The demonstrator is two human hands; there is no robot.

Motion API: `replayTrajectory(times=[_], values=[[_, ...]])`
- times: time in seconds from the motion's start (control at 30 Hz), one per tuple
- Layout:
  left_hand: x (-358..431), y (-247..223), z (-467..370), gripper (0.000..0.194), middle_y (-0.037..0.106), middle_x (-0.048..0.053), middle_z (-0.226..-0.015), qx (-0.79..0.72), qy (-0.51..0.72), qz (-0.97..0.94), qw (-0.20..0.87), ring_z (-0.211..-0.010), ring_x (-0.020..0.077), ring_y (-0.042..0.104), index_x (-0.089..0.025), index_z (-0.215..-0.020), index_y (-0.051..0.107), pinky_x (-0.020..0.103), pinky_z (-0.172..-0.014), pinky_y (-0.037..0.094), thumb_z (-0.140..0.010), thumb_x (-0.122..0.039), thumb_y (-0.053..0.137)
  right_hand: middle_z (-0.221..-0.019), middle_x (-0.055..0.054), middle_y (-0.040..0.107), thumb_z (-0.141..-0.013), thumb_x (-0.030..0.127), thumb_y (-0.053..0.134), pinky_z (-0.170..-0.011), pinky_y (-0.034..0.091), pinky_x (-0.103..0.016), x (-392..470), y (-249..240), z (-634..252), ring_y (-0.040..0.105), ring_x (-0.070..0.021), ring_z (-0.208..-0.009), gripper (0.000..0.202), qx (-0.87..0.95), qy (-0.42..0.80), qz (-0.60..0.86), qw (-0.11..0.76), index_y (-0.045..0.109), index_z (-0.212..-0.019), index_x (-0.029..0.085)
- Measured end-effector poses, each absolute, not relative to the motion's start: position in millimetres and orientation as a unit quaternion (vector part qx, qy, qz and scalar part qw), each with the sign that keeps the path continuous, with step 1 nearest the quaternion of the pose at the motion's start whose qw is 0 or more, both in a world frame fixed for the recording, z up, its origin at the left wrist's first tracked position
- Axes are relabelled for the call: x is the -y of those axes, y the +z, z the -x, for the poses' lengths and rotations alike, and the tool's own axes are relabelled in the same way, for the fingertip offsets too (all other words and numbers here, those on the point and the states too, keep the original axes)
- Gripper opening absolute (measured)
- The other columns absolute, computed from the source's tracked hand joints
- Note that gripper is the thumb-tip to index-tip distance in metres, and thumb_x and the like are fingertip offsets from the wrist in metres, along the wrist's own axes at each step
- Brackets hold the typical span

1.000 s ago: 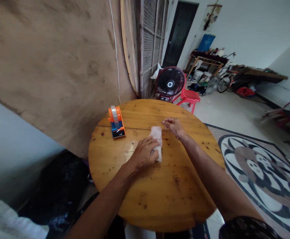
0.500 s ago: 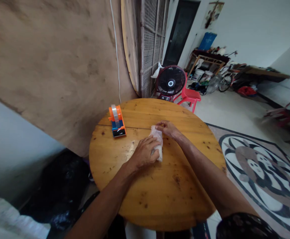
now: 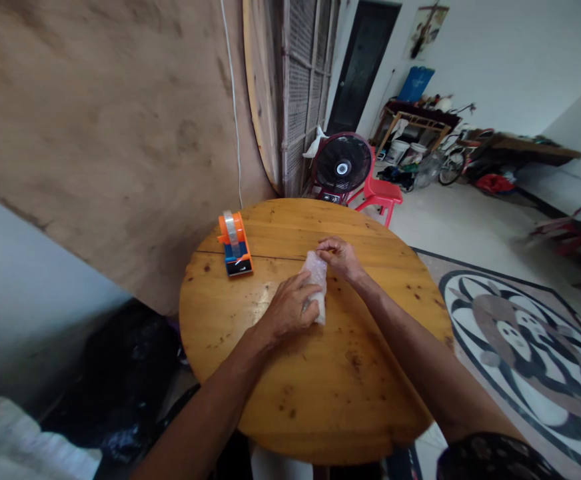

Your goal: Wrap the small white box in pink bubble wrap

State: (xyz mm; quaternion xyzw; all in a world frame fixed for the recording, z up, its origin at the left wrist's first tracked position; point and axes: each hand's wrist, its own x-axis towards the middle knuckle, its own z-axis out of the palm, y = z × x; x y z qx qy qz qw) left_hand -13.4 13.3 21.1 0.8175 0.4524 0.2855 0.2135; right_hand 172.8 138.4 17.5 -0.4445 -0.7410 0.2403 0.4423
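A narrow package in whitish, translucent bubble wrap (image 3: 315, 268) lies lengthwise on the round wooden table (image 3: 290, 413). My left hand (image 3: 291, 303) lies across its near half from the left, fingers and thumb curled around it. At the far end, the fingers of my right hand (image 3: 338, 257) are pinched together by the top right corner of the wrap. What is inside the package is hidden. An orange and blue tape dispenser (image 3: 235, 243) with a roll of clear tape stands to the left of my hands, touched by neither.
A brown board (image 3: 120, 120) leans on the left beside the table. Behind the table are a fan (image 3: 343, 163) and a red plastic chair (image 3: 383, 190). Black plastic bags (image 3: 115, 380) lie on the floor at lower left. A patterned floor panel (image 3: 525, 333) spreads to the right.
My right hand has shifted slightly away and to the right at the package's far end, where the wrap looks straighter. My left hand stays on the package.
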Motion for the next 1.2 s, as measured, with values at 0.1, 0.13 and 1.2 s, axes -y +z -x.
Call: replayTrajectory(times=[0.1, 0.13, 1.2], values=[[-13.2, 21.1, 13.4, 0.043, 0.048, 0.016, -0.145, -0.454, 0.285, -0.816, 0.218, -0.134, 0.0272, 0.045, -0.017, -0.12, 0.067, 0.042, -0.113, 0.033, -0.08, -0.02, 0.053, -0.079, -0.004, 0.067, -0.073, 0.026, 0.063, -0.082, 0.049, -0.034, -135.0, 20.6, -173.0, 0.064, -0.0205, -0.091, 0.009, 0.752, 0.224, 0.437, 0.44, 0.067, -0.068, 0.02], [-13.2, 20.9, 13.4, 0.043, 0.047, 0.015, -0.145, -0.454, 0.286, -0.815, 0.219, -0.134, 0.0272, 0.044, -0.017, -0.12, 0.067, 0.042, -0.113, 0.033, -0.08, -0.021, 0.053, -0.08, -0.004, 0.068, -0.073, 0.026, 0.064, -0.084, 0.049, -0.035, -133.8, 22.2, -173.1, 0.064, -0.0214, -0.094, 0.008, 0.756, 0.214, 0.436, 0.44, 0.067, -0.068, 0.02], [-14.8, 23.3, 13.8, 0.043, 0.047, 0.014, -0.146, -0.442, 0.285, -0.819, 0.229, -0.135, 0.0263, 0.043, -0.018, -0.12, 0.066, 0.043, -0.111, 0.035, -0.08, -0.021, 0.05, -0.114, -0.007, 0.065, -0.079, 0.02, 0.064, -0.1, 0.045, -0.039, -131.1, 11.0, -177.5, 0.06, -0.0208, -0.111, 0.011, 0.786, 0.23, 0.459, 0.344, 0.072, -0.087, 0.022]])
